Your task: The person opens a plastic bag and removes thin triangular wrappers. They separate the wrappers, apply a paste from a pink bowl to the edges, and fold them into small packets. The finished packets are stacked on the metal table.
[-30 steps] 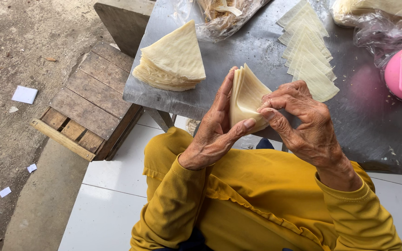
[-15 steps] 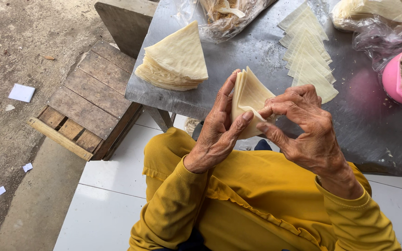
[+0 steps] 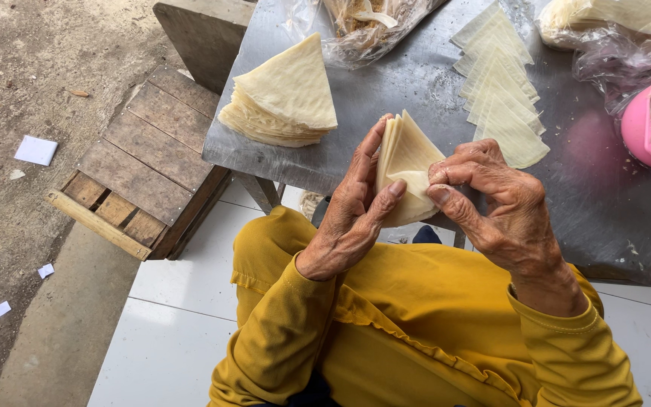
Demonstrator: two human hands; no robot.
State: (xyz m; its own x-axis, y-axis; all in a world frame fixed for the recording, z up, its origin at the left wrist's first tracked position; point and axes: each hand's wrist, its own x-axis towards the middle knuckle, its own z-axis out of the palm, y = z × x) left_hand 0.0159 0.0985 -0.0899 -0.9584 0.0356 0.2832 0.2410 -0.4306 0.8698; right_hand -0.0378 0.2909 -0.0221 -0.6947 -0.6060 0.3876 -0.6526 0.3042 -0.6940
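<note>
The left hand [image 3: 352, 218] holds a small stack of pale triangular wrappers [image 3: 404, 162] upright over the near edge of a grey metal table [image 3: 386, 90], fingers flat against the stack's left face and the thumb pressed across the front. The right hand [image 3: 495, 207] meets it from the right: thumb and forefinger are pinched on the edge of the front sheet (its lower corner looks lifted a little off the stack). Both hands are closed on the wrappers, and the stack touches nothing else.

On the table, far and to the left of the hands, lies a thick pile of triangular sheets [image 3: 284, 98]. Far and to the right, a row of single triangles [image 3: 500, 90] overlaps in a line running away from the person. A crumpled clear plastic bag [image 3: 371, 26] sits at the far edge between them, another clear bag [image 3: 619, 34] at the far right, and a pink bowl [image 3: 642, 124] with pale filling stands at the right edge.

A wooden pallet [image 3: 133, 162] rests on the ground left of the table. The person wears mustard-yellow sleeves [image 3: 288, 332], lap over white tiles [image 3: 167, 332].
</note>
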